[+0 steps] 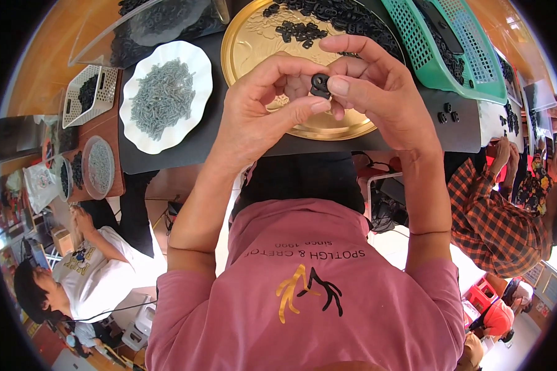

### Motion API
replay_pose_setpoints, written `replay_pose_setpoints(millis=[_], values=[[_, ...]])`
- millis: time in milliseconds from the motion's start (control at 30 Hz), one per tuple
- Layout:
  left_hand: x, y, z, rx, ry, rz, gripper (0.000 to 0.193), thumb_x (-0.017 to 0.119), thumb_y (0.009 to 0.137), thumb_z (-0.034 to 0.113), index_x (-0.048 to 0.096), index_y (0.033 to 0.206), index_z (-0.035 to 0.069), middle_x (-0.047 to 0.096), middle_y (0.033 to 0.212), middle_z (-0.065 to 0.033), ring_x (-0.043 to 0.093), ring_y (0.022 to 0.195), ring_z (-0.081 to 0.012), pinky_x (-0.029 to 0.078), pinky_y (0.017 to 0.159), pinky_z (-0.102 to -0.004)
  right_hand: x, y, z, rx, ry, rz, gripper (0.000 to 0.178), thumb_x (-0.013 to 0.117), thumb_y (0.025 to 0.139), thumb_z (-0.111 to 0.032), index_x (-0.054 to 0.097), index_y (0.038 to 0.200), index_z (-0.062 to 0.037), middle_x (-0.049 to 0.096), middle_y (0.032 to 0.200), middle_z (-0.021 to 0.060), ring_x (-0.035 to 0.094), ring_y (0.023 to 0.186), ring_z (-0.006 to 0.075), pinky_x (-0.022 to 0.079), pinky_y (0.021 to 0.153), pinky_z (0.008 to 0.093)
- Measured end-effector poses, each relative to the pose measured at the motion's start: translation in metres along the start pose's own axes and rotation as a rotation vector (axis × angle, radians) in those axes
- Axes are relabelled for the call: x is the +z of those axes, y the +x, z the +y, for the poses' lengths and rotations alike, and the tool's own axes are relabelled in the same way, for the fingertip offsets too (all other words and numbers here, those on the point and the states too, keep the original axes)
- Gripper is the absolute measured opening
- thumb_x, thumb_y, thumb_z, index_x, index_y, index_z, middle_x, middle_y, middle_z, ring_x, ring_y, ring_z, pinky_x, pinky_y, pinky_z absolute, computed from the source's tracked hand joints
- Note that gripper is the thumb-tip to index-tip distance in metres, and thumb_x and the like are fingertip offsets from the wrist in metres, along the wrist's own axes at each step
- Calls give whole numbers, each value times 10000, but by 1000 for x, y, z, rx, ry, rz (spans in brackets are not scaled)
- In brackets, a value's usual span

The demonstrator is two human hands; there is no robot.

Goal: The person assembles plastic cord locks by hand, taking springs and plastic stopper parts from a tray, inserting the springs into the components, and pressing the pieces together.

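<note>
Black part (319, 84) | between left hand (259, 106) and right hand (387, 93) | both pinching it, fingers loosely curled

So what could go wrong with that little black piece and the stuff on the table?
The little black piece might slip from the left hand and right hand and get mixed up with the loose pieces on the gold tray. The white plate sits on the left arm's side; a bump might spill its grey bits.
</note>
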State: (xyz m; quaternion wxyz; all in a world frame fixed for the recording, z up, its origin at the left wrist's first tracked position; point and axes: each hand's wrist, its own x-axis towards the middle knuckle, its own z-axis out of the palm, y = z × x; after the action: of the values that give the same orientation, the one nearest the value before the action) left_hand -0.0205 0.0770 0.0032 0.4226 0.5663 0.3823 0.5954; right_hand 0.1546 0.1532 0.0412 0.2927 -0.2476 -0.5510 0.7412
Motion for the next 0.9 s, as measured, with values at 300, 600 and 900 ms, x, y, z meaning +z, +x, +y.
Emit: replay_pose_setpoints(millis=[300, 600, 900], values=[[-1, 0, 4, -56, 102, 28, 248, 730, 742, 27, 627, 969, 18, 502, 752, 35, 438, 627, -38, 393, 646, -202, 4, 4, 4, 58, -40, -34, 463, 699, 798, -122, 516, 1209, -17, 629, 842, 56, 586, 653, 99, 473, 656, 221], [-8, 2, 2, 26, 165, 35, 260, 745, 730, 25, 626, 961, 24, 509, 749, 26, 442, 612, -49, 384, 602, -208, 2, 2, 11, 202, -20, 34, 270, 694, 830, -228, 652, 945, 12, 554, 665, -15, 494, 561, 33, 431, 493, 194], [-8, 2, 3, 104, 221, 40, 226, 745, 701, 14, 636, 898, 26, 547, 713, -17, 500, 602, -83, 406, 577, -226, 11, -3, 18, 109, 51, 21, 238, 676, 859, -222, 643, 871, 14, 505, 627, -20, 453, 528, 49, 418, 472, 202]])
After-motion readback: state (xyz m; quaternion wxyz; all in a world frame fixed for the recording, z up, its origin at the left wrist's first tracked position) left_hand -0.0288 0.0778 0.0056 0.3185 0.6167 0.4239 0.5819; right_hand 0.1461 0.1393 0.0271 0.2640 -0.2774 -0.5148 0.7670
